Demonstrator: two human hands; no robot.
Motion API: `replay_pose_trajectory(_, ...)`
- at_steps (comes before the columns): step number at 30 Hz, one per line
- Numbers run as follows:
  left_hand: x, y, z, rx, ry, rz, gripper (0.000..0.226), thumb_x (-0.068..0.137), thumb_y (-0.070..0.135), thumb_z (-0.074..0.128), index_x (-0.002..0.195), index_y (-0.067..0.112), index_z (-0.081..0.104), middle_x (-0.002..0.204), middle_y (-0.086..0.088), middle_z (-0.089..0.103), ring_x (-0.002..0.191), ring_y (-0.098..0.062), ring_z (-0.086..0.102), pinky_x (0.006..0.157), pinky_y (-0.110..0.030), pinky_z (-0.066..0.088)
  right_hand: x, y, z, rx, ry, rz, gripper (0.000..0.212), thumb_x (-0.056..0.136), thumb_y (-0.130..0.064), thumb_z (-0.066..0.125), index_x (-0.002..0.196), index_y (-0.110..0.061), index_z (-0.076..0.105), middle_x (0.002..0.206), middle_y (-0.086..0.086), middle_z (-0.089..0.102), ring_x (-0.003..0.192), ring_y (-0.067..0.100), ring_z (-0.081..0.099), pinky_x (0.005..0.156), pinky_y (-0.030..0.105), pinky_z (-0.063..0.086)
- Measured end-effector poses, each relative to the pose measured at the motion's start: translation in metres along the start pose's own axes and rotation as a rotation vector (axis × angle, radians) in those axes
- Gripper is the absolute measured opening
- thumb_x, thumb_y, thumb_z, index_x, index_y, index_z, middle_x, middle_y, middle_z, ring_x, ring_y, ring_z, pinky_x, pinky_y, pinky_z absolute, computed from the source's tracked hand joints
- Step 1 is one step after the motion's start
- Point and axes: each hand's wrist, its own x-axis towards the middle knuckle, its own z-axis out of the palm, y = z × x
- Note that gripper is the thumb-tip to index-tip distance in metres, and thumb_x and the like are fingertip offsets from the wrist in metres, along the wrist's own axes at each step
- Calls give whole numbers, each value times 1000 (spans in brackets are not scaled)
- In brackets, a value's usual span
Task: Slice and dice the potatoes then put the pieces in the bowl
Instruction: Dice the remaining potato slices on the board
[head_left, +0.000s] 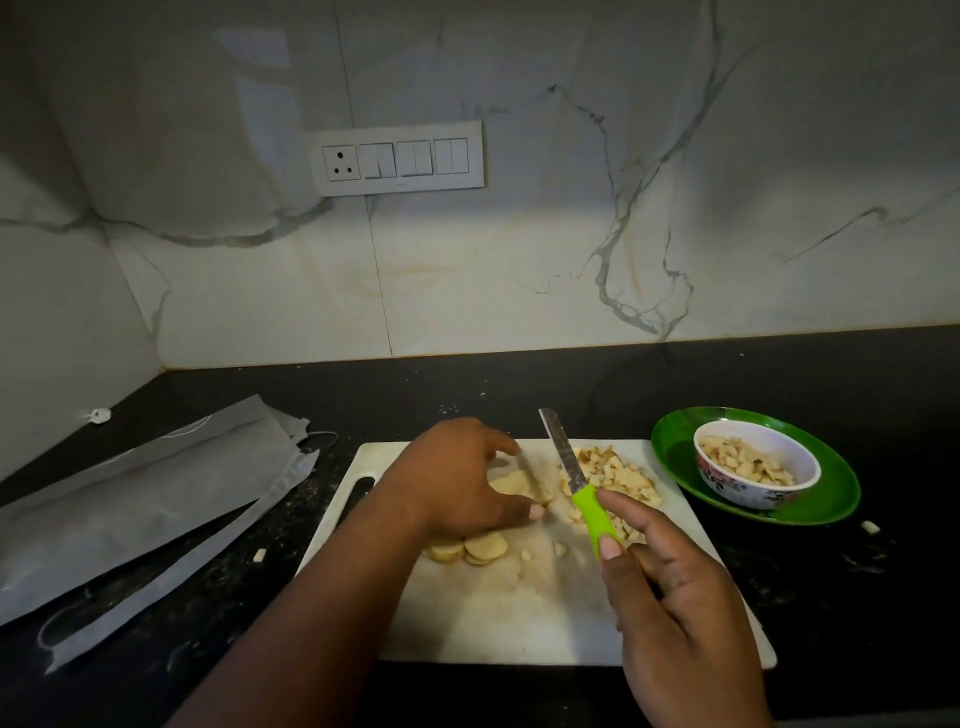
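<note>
A white cutting board (519, 613) lies on the black counter. My left hand (457, 478) curls over a potato piece (511, 483) near the board's middle, thumb and fingers pinching it. Round potato slices (480, 548) lie just in front of that hand. My right hand (670, 587) grips the green handle of a knife (571, 475), blade pointing away, held above the board beside a heap of diced potato (615, 475). At the right, a white flowered bowl (756, 493) holds diced pieces.
The bowl stands on a green plate (680, 457). Grey plastic bags (145, 499) lie at the left of the counter. Stray potato bits (260, 555) sit on the counter. A marble wall with a switch panel (397, 158) rises behind.
</note>
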Motion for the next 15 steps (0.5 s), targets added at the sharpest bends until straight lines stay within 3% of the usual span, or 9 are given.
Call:
replay_pose_trajectory(5,1,19,11,40,-38,-95,74,80,68,76,142,31,61,138,7,64,122,-14,61,100,-33,53,-1,0,1,7,3,13,33,96,-26,59,118,-50,64,48,-3,48,49,8,41,53,27,36)
replay_pose_trajectory(9,5,18,13,-9,-44,-81,60,84,58,78,137,30,66,132,7,66,113,-12,62,91,-28,51,0,1,1,5,5,23,34,96,-25,59,116,-52,63,49,1,50,49,10,44,54,29,39)
replay_pose_trajectory(13,7,12,10,-125,-87,-30,63,85,47,82,142,30,62,136,8,65,116,-10,62,97,-27,51,0,0,1,-15,-1,12,39,95,-26,60,116,-59,59,51,5,52,50,11,46,54,28,41)
replay_pose_trajectory(15,8,9,9,-149,-117,31,65,85,47,82,144,30,60,132,9,65,108,-7,61,93,-25,50,0,0,0,-12,5,11,38,95,-27,60,115,-60,59,52,8,52,50,11,46,53,28,41)
